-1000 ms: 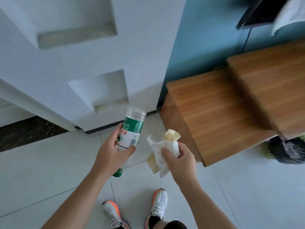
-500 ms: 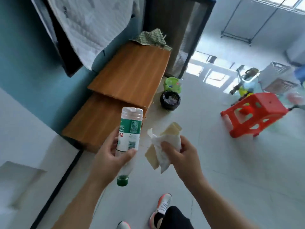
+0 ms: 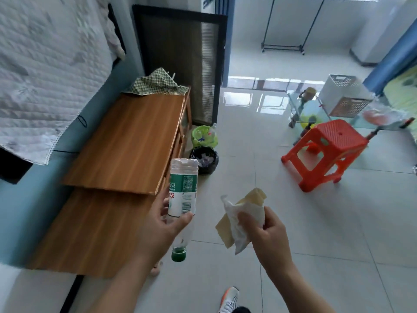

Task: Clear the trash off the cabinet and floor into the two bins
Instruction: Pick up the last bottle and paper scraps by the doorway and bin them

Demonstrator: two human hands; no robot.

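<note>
My left hand (image 3: 158,231) grips an empty clear plastic bottle (image 3: 182,190) with a green and white label, held upside down with its green cap at the bottom. My right hand (image 3: 268,231) is closed on crumpled white paper and a tan card scrap (image 3: 239,213). The wooden cabinet (image 3: 126,154) runs along the blue wall on my left, in two steps. Ahead on the floor beside the cabinet's front stand a bin with a black liner (image 3: 204,160) and, behind it, a green bin (image 3: 204,136), both holding some trash.
A green checked cloth (image 3: 158,83) lies on the cabinet's far end. An orange plastic stool (image 3: 327,152) stands on the tiled floor to the right, with a glass table, baskets (image 3: 345,96) and a child's toy behind it. A dark framed screen leans beyond the cabinet.
My view has swung from the white wall and cabinet end round to the length of the cabinet and the bins, which are now nearer. Both hands keep the same hold.
</note>
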